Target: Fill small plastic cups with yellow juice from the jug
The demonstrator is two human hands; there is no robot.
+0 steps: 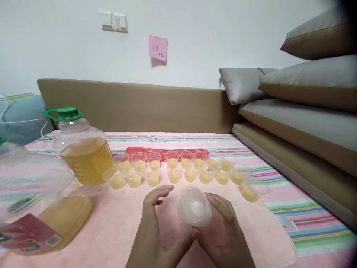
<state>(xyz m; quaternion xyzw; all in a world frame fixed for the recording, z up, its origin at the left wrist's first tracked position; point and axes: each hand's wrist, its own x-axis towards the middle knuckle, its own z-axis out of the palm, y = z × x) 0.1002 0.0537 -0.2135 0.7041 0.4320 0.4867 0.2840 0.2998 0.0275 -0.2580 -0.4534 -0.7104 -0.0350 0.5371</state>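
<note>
A whitish translucent plastic cup (195, 208) is at the lower middle, its round end towards me. Whether it is one cup or a nested stack, I cannot tell. My right hand (225, 223) grips it from the right side. To its left, my left hand (158, 223) is spread open, the fingers apart from the cup and the thumb close to its lower edge. Beyond both hands stand two rows of clear plastic cups (174, 176), each with some yellow liquid. One cup at the right end (249, 192) looks tilted.
Two large jugs of yellow liquid stand at left: a green-capped jug (86, 160) and a nearer labelled jug (64, 223). A red plastic bag (161, 150) lies behind the cups. A pink mat (111, 230) covers the striped cloth (320, 208). Stacked cushions (306, 123) rise at right.
</note>
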